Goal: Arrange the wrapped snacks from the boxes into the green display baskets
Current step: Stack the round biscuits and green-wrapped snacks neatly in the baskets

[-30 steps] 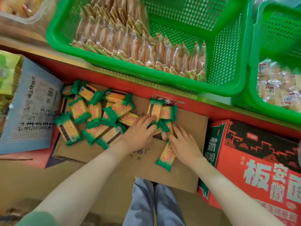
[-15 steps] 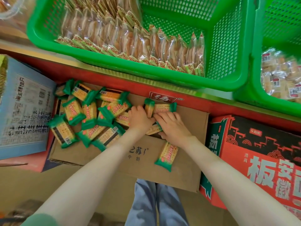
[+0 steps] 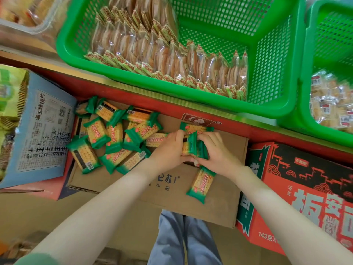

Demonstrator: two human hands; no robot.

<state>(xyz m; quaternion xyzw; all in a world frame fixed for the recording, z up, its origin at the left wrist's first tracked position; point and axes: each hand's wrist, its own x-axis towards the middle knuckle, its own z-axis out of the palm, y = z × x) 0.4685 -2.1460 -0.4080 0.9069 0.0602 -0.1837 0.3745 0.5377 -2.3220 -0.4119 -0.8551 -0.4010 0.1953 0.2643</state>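
Left hand [image 3: 168,151] and right hand [image 3: 218,153] meet over the carton [image 3: 219,205], both clamped on a bunch of packets [image 3: 192,144], apparently stood on end. The basket [image 3: 191,94] lies beyond them, with its free floor far-right, nearer the right hand.

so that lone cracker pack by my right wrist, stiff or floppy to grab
Probably stiff: the cracker pack lies flat, holding a straight rectangular shape. Its glossy wrapper may be slippery, so the crimped green ends look easier to pinch. Thin crackers inside would likely snap if squeezed.
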